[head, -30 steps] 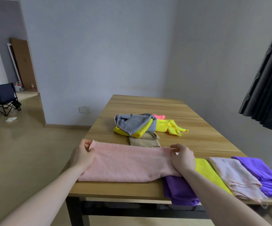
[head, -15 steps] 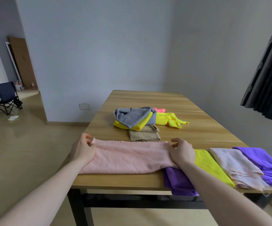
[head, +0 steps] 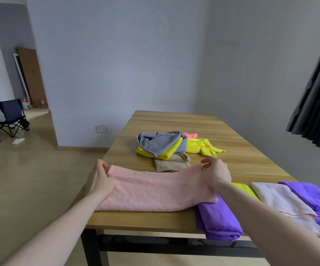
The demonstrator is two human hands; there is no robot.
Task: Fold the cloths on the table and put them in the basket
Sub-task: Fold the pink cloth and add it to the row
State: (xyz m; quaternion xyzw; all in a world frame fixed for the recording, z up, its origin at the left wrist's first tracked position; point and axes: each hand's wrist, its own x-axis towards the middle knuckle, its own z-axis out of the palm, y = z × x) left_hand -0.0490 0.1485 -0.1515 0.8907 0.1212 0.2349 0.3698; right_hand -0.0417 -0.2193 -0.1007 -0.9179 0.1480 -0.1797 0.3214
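Table's (head: 174, 121) right edge cut off

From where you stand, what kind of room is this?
Probably a sparsely furnished home room: a wooden table piled with cloths, a dark curtain at the right, and a folding chair on the bare floor beyond.

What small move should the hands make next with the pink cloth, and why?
Probably carry the far edge toward the near edge. The left hand and right hand each pinch a far corner of the pink cloth, which lies spread across the table.
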